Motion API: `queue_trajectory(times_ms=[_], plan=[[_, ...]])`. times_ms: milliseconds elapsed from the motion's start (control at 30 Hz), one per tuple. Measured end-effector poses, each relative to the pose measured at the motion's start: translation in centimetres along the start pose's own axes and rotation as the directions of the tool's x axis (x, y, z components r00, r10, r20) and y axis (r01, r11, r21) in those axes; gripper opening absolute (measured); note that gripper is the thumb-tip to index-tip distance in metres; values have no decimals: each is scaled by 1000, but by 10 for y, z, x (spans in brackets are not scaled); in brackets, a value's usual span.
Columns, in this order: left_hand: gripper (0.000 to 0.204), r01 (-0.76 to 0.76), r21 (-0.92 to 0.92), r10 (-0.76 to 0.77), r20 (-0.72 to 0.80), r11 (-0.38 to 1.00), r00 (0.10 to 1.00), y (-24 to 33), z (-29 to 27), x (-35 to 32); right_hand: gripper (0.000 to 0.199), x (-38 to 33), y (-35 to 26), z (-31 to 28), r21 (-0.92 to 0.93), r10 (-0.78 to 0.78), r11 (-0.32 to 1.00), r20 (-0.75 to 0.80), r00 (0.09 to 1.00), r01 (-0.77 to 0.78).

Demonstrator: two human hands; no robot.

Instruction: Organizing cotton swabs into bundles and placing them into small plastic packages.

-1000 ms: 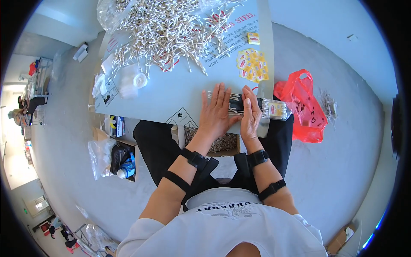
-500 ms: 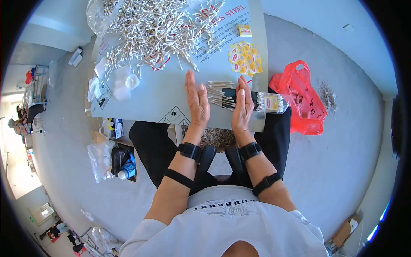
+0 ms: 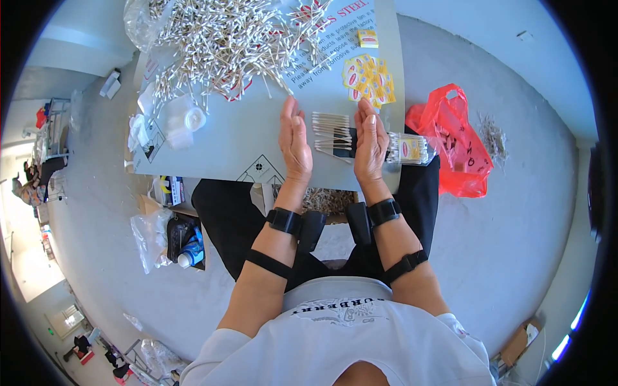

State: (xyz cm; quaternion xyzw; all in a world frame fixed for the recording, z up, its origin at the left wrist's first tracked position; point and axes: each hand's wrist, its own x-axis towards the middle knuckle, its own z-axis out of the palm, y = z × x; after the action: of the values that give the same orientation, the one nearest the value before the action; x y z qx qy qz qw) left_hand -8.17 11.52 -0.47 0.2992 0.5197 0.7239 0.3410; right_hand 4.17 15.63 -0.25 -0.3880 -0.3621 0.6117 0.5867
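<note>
A row of white cotton swabs (image 3: 333, 125) lies crosswise on the table, partly over a black pad (image 3: 348, 143); the lowest ones slant. My left hand (image 3: 295, 143) stands on edge left of the row, its fingers stretched and holding nothing. On the row's other side, my right hand (image 3: 371, 147) is upright too, palm facing inward, fingers extended and empty. It hides part of the black pad. Just right of that hand, a clear pack of cotton swabs (image 3: 418, 149) with a yellow label sits at the table's right edge.
A big heap of loose cotton swabs (image 3: 222, 45) covers the far left of the table (image 3: 244, 141). Yellow labels (image 3: 370, 80) lie spread at the far right. Clear plastic pieces (image 3: 183, 122) are at left. A red plastic bag (image 3: 467, 167) stands beyond the right edge.
My hands have moved apart, the left a little leftward and the right a little rightward. The swabs between them now lie in a more even row.
</note>
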Motion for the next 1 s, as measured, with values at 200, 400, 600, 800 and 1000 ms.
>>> queue_trajectory(times_ms=[200,400,600,800,1000], plan=[[41,-341,520,109,425,783,898,22,2,17,41,10,-12,-21,-70,34,997,-21,999,-35],[15,-567,663,157,573,489,805,19,-11,12,13,-1,-32,-35,-754,-24,562,395,918,339],[15,-546,681,157,547,488,822,13,-13,8,12,-2,-32,-29,-829,-16,355,456,890,431],[16,-567,668,174,561,483,809,12,-14,9,9,3,-34,-30,-796,4,500,395,919,340],[19,-516,675,192,497,527,846,11,-15,9,11,2,-32,-29,-796,-57,474,400,915,378]])
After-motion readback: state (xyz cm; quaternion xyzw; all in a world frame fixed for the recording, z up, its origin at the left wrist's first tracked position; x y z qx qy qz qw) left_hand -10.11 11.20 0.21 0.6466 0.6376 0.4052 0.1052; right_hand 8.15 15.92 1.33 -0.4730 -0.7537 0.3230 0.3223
